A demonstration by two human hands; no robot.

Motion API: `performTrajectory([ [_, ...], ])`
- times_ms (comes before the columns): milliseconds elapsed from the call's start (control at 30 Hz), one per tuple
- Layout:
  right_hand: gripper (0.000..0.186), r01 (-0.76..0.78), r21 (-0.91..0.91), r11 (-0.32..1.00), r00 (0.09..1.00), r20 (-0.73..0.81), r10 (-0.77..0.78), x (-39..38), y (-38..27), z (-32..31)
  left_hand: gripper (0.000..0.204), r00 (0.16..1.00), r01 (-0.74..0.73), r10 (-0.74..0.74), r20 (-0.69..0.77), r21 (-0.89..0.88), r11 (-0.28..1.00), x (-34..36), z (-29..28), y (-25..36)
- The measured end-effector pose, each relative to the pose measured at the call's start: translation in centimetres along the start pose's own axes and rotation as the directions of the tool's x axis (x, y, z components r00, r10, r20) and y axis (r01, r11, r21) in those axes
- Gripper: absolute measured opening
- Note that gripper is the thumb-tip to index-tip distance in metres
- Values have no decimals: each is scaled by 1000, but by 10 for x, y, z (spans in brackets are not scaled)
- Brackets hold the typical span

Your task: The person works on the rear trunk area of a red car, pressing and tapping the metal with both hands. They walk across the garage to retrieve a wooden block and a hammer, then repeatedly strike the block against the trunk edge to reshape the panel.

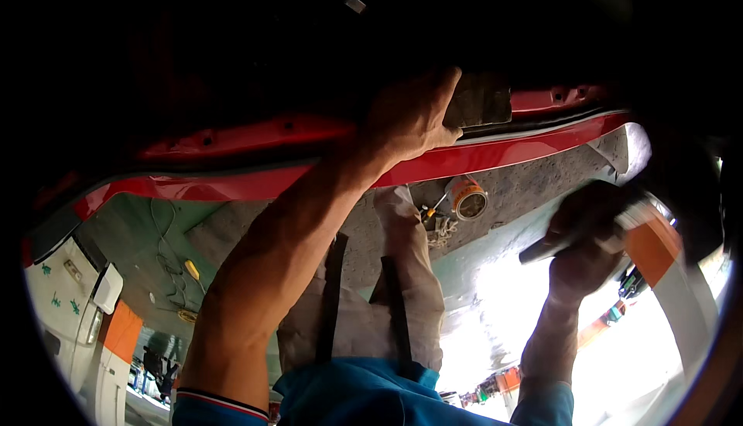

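Note:
My left hand reaches up to the red car body panel, with its thumb and fingers around the near end of a brown block. That block lies against the panel's dark-sealed edge, and its far side is lost in shadow. Raised to the right, apart from the panel, my right hand is closed on a hammer-like tool. Motion blur smears both the hand and the tool. A dark stubby end points left, and a shiny part shows on the other side of the fist.
Below the panel, an orange-and-white round container or roll sits by a yellow-handled tool and pale strands. Farther left lie a cable and a yellow-handled item. A white vehicle stands at the left. Deep shadow covers the top.

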State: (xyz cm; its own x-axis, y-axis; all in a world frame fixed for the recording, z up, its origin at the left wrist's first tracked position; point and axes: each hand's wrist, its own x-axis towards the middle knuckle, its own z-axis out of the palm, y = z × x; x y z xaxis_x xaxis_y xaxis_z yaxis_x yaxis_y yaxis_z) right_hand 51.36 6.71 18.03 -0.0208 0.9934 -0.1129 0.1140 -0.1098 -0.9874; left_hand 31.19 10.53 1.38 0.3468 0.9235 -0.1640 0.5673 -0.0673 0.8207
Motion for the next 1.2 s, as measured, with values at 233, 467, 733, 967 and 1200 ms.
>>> performTrajectory([
  [233, 26, -55, -725, 687, 974, 112, 195, -42, 92, -24, 78, 999, -40, 40, 2, 77, 996, -1, 7, 12],
  [467, 37, -153, -224, 962, 986, -102, 134, -5, 16, 6, 79, 997, -43, 46, -59, 61, 997, -4, 2, 7],
  [733, 33, -157, -632, 759, 973, 32, 228, -48, 100, -27, 75, 1000, -6, 5, 10, 106, 994, 10, 1, 21],
  [967, 32, -489, -112, 865, 863, -201, 463, -71, 56, -26, 82, 873, 463, -485, -42, -240, 853, -19, -57, 6],
  [1200, 25, -635, -76, 769, 756, -265, 599, -84, 80, -56, 76, 909, 294, -366, -197, -316, 902, -14, -87, -25],
])
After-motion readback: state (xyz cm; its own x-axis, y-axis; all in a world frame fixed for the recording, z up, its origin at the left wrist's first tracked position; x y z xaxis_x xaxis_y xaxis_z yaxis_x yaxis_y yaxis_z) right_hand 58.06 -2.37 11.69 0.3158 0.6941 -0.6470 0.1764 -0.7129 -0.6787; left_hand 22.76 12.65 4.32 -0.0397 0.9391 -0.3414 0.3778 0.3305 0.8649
